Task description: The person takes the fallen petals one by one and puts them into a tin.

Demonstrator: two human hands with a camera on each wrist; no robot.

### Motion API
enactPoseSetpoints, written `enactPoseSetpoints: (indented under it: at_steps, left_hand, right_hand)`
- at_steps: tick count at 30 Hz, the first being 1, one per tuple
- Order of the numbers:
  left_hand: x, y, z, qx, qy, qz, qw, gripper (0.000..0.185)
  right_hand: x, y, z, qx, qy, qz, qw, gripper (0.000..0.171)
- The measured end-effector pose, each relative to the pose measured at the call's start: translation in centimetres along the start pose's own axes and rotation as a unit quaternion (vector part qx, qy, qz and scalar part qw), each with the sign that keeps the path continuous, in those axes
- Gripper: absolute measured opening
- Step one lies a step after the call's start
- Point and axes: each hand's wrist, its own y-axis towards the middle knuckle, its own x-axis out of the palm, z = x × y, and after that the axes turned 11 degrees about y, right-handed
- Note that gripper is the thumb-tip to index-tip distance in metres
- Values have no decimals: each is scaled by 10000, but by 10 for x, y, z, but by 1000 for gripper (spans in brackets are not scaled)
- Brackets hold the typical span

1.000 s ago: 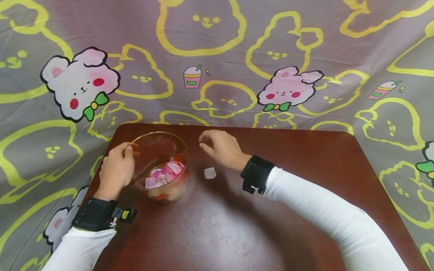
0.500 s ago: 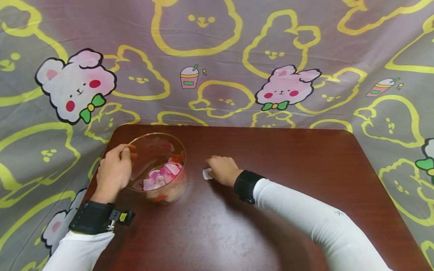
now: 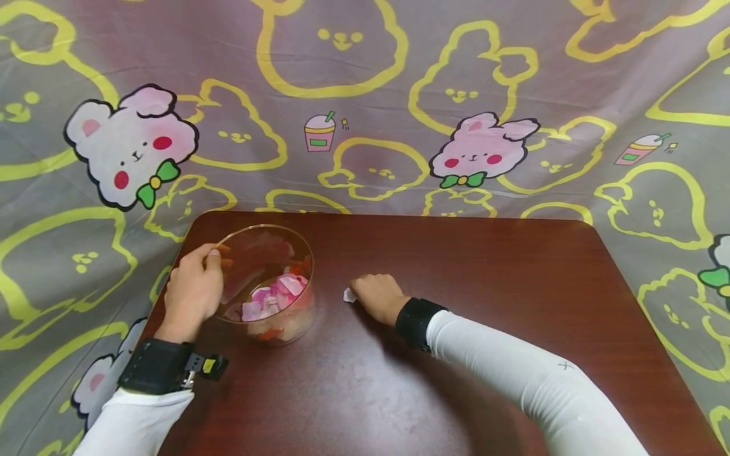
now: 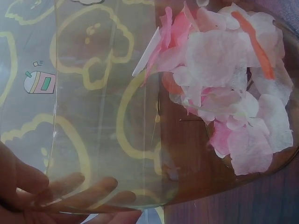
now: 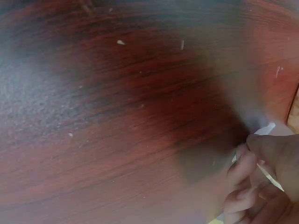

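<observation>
We see left hand (image 3: 192, 292) gripping near-left rim of tilted glass bowl (image 3: 259, 253), fingers wrapped on wall; pink, white, orange petals (image 3: 272, 297) piled in lower side. Bowl sits at far left of red-brown table (image 3: 485, 278). Right hand (image 3: 379, 296), just right of bowl, fingers curled, pinching white petal (image 3: 348, 296) against tabletop

Legible markings: none found.
The patterned cloth (image 3: 365, 95) bears cartoon rabbits and drink cups only (no lettering, numbers or brands).
</observation>
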Motion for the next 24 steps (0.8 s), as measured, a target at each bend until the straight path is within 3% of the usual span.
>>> enactPoseSetpoints:
  at_steps: [6,12,15,24]
  left_hand:
    - [1,0,-1,38,3,16,10000,49]
    - [0,0,0,32,30,9,10000,50]
    - [0,1,0,6,41,-20,10000,50]
    - [-2,1,0,-46,44,-39,10000,51]
  right_hand:
    - [-15,6,0,128,614,213,9978,13]
    - [-60,16,-18,-84,1446,1106,9833,9]
    - [-83,18,-34,-219,1639,1340,9771,10]
    - [-119,18,-81,-801,1611,1105,9775,9]
